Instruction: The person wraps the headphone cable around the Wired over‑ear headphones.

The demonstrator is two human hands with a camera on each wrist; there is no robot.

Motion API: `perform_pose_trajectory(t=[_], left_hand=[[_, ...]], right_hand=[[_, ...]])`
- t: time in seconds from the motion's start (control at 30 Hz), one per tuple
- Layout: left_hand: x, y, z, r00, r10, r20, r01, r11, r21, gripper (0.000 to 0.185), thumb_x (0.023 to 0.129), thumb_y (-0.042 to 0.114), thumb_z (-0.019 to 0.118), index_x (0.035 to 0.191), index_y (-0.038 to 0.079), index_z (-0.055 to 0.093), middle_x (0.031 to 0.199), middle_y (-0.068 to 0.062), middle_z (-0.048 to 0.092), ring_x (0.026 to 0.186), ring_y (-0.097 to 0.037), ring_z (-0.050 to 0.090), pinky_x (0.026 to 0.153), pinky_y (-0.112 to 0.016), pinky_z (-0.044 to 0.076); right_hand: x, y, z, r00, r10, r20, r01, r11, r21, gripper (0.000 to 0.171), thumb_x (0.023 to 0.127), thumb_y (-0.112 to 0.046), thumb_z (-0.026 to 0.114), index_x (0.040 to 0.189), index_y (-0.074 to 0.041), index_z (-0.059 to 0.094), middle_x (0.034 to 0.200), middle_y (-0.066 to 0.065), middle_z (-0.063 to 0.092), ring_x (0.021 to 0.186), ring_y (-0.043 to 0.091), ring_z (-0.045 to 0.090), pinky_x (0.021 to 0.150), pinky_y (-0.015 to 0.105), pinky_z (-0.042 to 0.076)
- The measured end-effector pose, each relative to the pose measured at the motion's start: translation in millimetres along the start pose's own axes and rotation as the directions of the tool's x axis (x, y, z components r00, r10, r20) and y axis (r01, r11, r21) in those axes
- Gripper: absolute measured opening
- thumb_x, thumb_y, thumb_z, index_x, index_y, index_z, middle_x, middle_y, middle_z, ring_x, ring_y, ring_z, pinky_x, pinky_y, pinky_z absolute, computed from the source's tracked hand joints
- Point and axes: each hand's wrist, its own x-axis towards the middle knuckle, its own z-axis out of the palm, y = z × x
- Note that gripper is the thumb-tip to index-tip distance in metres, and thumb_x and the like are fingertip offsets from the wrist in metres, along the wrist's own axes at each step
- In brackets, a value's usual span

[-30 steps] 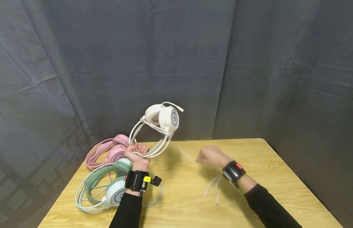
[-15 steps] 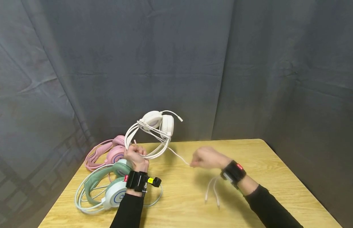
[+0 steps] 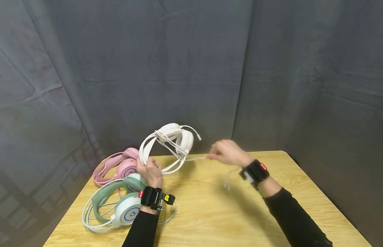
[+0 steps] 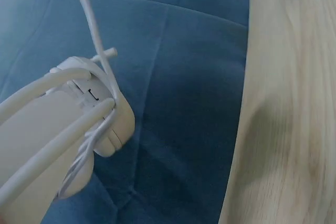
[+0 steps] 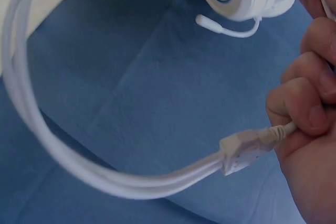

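Note:
A white headset with a boom microphone is held up over the table by its headband, gripped in my left hand. White cable is wrapped around its ear cups, and the left wrist view shows the strands crossing by one cup. My right hand, to the right of the headset, grips the free cable, which runs taut between the two. In the right wrist view the fingers curl round the cable just above a white splitter, from which two strands loop away. The cable's plug ends dangle blurred below the wrist.
A green and white headset lies at the table's left, partly behind my left forearm. Behind it rests a pink headset. Grey curtains stand around the wooden table.
The white headset has turned, its round logo swinging out of the head view, and has dropped slightly. My right hand dipped left, then rose with the cable; the plug ends swung up.

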Motion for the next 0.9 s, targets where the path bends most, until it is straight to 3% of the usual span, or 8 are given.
perform_pose_trajectory(t=[0.17,0.33,0.5,0.6,0.77,0.9], left_hand=[[-3.9,1.7,6.2,0.996,0.087,0.010,-0.088,0.992,0.087,0.022,0.076,-0.011,0.045,0.073,0.011,0.043,0.056,0.005,0.041,0.042,-0.006,0.038,0.038,-0.019,0.033],[-12.7,15.1,16.6,0.974,0.226,0.027,-0.226,0.943,0.243,0.021,0.073,-0.012,0.051,0.072,0.008,0.047,0.065,0.007,0.042,0.057,-0.004,0.041,0.054,-0.016,0.037],[-25.6,33.7,22.3,0.975,0.205,0.082,-0.220,0.940,0.261,0.009,0.072,-0.012,0.053,0.077,-0.005,0.051,0.063,0.009,0.045,0.055,-0.001,0.043,0.050,-0.015,0.037],[-26.0,34.3,22.8,0.973,0.202,0.115,-0.225,0.942,0.248,0.008,0.073,-0.012,0.055,0.080,-0.008,0.052,0.064,0.009,0.047,0.056,0.000,0.045,0.051,-0.014,0.039],[-24.4,33.2,23.1,0.973,0.191,0.130,-0.219,0.940,0.262,0.013,0.076,-0.008,0.063,0.076,0.000,0.052,0.063,0.010,0.048,0.056,0.000,0.045,0.053,-0.015,0.040],[-24.7,32.9,22.9,0.974,0.175,0.143,-0.211,0.931,0.298,0.018,0.078,-0.003,0.069,0.076,0.001,0.052,0.062,0.011,0.047,0.055,0.000,0.044,0.052,-0.015,0.038]], right_hand=[[7,2,-13,1.000,0.013,-0.016,-0.013,1.000,-0.017,0.013,0.089,-0.035,0.069,0.085,-0.025,0.076,0.078,-0.013,0.068,0.066,0.002,0.053,0.062,0.023,0.046],[15,0,-22,1.000,-0.014,-0.011,0.014,1.000,-0.001,0.014,0.088,-0.037,0.070,0.087,-0.025,0.077,0.081,-0.012,0.070,0.069,0.002,0.057,0.065,0.025,0.049],[20,0,-29,0.999,0.013,0.031,-0.014,1.000,0.027,0.012,0.089,-0.034,0.070,0.087,-0.024,0.076,0.077,-0.013,0.067,0.068,0.002,0.057,0.064,0.026,0.049],[21,2,-30,0.998,0.033,0.049,-0.034,0.999,0.037,0.013,0.090,-0.030,0.067,0.090,-0.022,0.076,0.081,-0.013,0.067,0.071,0.004,0.059,0.068,0.029,0.051],[21,6,-29,0.995,0.063,0.080,-0.069,0.995,0.073,0.015,0.089,-0.027,0.064,0.096,-0.021,0.076,0.090,-0.011,0.070,0.079,0.006,0.062,0.076,0.031,0.053],[21,9,-25,0.996,0.051,0.076,-0.058,0.994,0.091,0.012,0.091,-0.025,0.064,0.094,-0.022,0.075,0.089,-0.009,0.071,0.074,0.005,0.059,0.071,0.029,0.051]])
